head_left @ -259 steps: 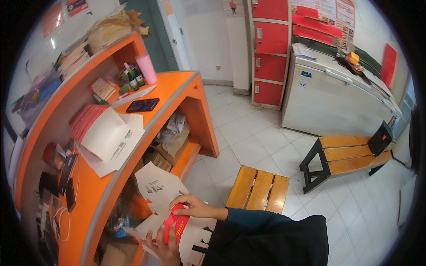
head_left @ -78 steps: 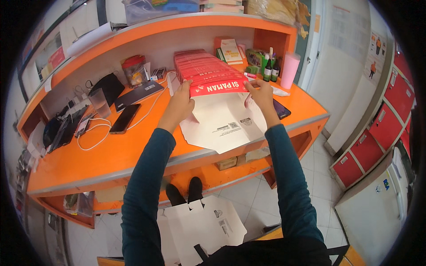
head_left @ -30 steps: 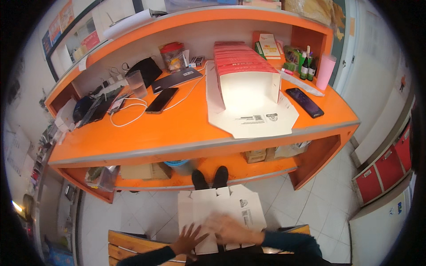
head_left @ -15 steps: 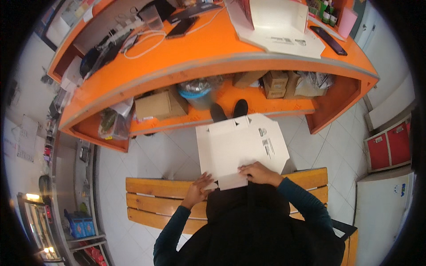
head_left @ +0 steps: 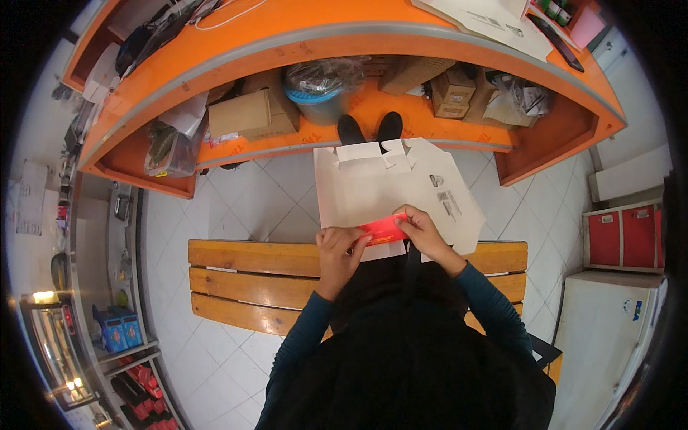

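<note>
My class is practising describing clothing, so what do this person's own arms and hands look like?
Both arms wear long, dark teal fabric sleeves, wrinkled along the forearms and ending near the wrists. The left hand and right hand are ungloved. A black garment covers the torso.

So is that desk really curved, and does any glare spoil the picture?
In the head view, the orange desk bows strongly, though fisheye bending hides its true shape; same head view, bright spots wash out part of the lit case at far left, a softer sheen marks the wooden bench, and the red flap looks fairly clear.
</note>
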`<state>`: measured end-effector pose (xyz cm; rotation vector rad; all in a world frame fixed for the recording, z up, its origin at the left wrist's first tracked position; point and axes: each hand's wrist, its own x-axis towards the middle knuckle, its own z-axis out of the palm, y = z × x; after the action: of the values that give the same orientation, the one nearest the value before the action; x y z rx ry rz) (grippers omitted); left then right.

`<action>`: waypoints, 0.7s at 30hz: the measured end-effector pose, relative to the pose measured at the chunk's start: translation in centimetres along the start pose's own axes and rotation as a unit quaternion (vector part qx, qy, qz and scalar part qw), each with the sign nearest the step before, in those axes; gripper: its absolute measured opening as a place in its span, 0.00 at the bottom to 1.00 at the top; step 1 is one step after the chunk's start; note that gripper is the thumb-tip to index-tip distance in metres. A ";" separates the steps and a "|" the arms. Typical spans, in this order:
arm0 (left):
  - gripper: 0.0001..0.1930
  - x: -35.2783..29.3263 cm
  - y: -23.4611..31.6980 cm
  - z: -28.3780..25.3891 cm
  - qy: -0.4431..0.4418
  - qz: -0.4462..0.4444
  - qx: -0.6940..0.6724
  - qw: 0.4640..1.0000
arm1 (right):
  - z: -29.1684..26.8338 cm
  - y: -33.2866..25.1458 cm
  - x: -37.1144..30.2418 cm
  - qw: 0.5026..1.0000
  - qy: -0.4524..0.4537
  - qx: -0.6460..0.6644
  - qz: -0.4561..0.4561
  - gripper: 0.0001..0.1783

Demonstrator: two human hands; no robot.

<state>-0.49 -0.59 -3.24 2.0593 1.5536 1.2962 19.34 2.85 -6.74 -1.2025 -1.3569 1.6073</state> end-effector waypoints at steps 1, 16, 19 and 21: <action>0.07 0.9 0.2 0.3 0.021 0.012 0.008 1.000 | 0.2 -0.8 0.1 1.000 0.015 -0.024 -0.012 0.05; 0.25 7.8 2.2 0.2 -0.027 0.222 0.099 0.970 | -0.5 -13.3 -2.0 0.968 0.125 -0.159 -0.152 0.08; 0.27 10.0 1.1 0.3 0.014 0.260 0.061 0.964 | 0.8 -13.3 -7.3 0.755 0.304 -0.471 -0.341 0.08; 0.26 10.3 2.3 0.0 0.034 0.272 0.039 0.961 | 1.4 -12.0 -3.5 0.375 0.484 -0.149 -0.776 0.18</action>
<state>1.36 7.47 3.37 2.6357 1.1057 1.5056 18.51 1.55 5.73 -0.2577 -1.0303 -0.7356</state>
